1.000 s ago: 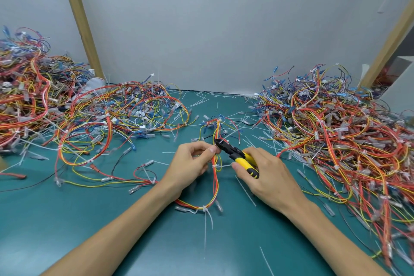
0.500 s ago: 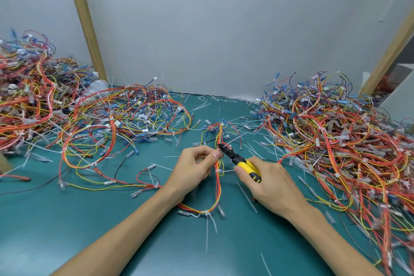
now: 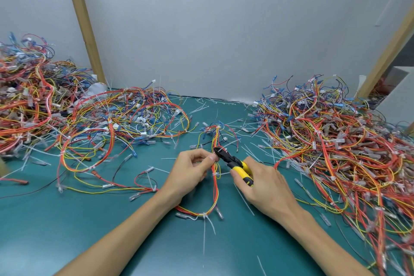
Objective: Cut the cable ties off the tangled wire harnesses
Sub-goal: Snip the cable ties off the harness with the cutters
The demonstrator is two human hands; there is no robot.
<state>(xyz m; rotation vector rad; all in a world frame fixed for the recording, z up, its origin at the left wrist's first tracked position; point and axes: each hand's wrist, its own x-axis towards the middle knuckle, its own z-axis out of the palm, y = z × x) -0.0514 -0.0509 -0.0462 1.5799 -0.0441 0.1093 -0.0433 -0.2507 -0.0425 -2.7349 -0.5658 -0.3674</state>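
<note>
While the left hand (image 3: 192, 168) pinches the harness (image 3: 215, 188) just beside the cutters (image 3: 233, 160) and the right hand (image 3: 266, 182) has a full grip on them, I'd nip only the white tie (image 3: 224, 146) at their tip, no wires.

**Harness at table's centre, heaps to either side**

At the centre of the table (image 3: 67, 231), a wire harness (image 3: 215, 188) lies in a loop between two hands. The left hand (image 3: 192, 170) pinches it from the left. The right hand (image 3: 264, 184), just to the right, grips the cutters (image 3: 231, 160), whose head meets the wires just behind the left fingertips. A cable tie (image 3: 205, 215) sits on the loop's near end, its tail pointing toward the viewer.

A left heap (image 3: 24, 107) fills the far left edge, and a looser spread (image 3: 125, 119) lies between it and the centre. A right heap (image 3: 336, 141) covers the right side. Cut ties (image 3: 199, 108) lie scattered at the back, before the wall (image 3: 224, 29). The left post (image 3: 83, 22) stands behind the left heaps, the right post (image 3: 385, 56) behind the right heap.
</note>
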